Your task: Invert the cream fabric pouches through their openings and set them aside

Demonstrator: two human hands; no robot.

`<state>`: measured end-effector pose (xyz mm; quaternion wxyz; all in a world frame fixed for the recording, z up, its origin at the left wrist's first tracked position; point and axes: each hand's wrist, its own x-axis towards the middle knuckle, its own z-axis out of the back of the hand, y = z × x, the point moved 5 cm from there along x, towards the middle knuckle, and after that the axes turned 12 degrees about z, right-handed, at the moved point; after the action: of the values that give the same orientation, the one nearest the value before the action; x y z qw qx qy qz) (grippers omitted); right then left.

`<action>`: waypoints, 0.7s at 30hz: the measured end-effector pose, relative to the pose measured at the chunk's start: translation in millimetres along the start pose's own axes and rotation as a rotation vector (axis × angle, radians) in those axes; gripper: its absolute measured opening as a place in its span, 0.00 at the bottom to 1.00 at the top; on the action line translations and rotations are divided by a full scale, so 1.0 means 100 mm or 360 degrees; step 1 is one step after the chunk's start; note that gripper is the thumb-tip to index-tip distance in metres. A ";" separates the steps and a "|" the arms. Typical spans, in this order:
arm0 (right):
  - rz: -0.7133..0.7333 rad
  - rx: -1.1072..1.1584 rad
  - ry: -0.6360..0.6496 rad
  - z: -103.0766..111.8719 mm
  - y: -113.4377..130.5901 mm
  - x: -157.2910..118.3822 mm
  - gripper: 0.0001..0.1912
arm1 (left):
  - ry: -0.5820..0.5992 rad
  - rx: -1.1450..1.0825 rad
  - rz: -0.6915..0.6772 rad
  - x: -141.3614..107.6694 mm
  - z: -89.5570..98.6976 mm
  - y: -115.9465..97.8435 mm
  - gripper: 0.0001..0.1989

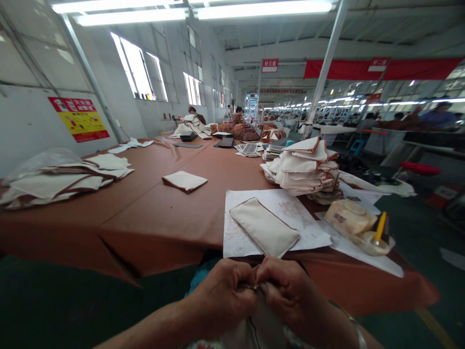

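Observation:
Low in front of my body, my left hand (230, 288) and my right hand (286, 291) are closed in pinches, their fingertips meeting. Between them they grip a cream cloth piece (268, 322), which hangs down and has a dark line along it. A small shiny bit shows at the fingertips; the fingers hide what it is. Just beyond my hands, a flat cream cloth pouch (264, 227) with brown edging lies on a stained white paper sheet (236, 245). Farther left on the table rests a folded cream piece (185, 180).
The table has a brown cover (152, 218). A tall stack of cream pouches (301, 167) stands right of the paper. Beside it are a yellowish block (350, 216) and a dish with a yellow-handled tool (380, 228). More cloth pieces (61, 182) are piled left.

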<state>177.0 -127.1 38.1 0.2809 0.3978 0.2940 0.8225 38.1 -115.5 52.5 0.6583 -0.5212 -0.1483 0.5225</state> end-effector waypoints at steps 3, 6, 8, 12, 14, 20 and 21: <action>0.0199 -0.0002 -0.0043 0.00 0.08 -0.01 0.12 | 0.0015 -0.0094 -0.0017 -0.01 0.01 -0.02 0.05; 0.0266 -0.0071 -0.0049 0.01 0.12 -0.02 0.11 | 0.0034 -0.0130 -0.0056 -0.01 0.00 -0.06 0.05; 0.0259 -0.0095 -0.0039 0.01 0.12 -0.03 0.08 | 0.0016 -0.0103 -0.0065 -0.02 0.00 -0.08 0.06; 0.0316 -0.0309 0.0000 -0.02 0.13 -0.05 0.07 | 0.0032 -0.0064 -0.0090 -0.04 -0.02 -0.09 0.07; 0.0398 -0.0491 0.0017 -0.05 0.15 -0.06 0.11 | 0.0059 -0.0081 -0.0095 -0.05 -0.02 -0.10 0.07; 0.0082 0.0052 -0.0047 -0.10 0.06 -0.07 0.09 | 0.0157 0.0009 -0.0017 -0.06 -0.05 -0.07 0.05; -0.0039 0.0179 -0.0073 -0.11 0.03 -0.08 0.11 | 0.0185 0.0026 0.0001 -0.05 -0.07 -0.05 0.05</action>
<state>171.5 -137.9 30.8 0.2749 0.4281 0.3381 0.7917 43.5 -123.0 56.1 0.6698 -0.5455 -0.1054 0.4927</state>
